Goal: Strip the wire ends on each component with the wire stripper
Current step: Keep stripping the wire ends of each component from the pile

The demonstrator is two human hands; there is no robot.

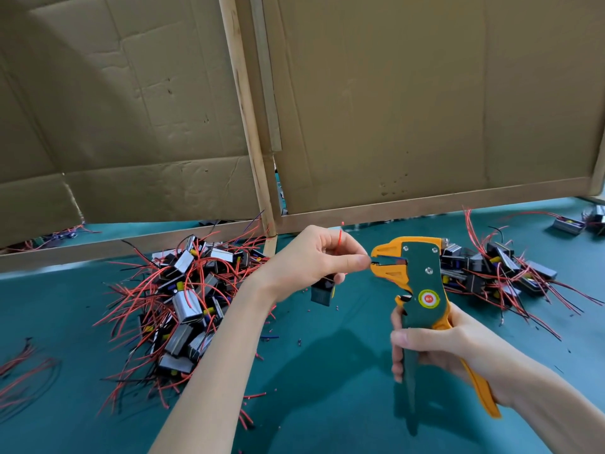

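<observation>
My right hand [435, 342] grips the handles of a green and orange wire stripper [417, 280], jaws pointing left. My left hand [314, 257] pinches a thin wire right at the jaw tips. A small black component [322, 291] dangles below that hand by its wires, and a red wire [340, 235] sticks up between the fingers. A big pile of components with red and black wires [183, 299] lies left of my left forearm. Behind the stripper, to the right, lies a second pile [497, 270].
Green table mat [327, 371] with scattered wire scraps and insulation bits. Cardboard panels in wooden frames [393, 109] stand upright along the back. Loose red wires [23, 371] lie at the far left, and a few components [569, 224] sit at the far right.
</observation>
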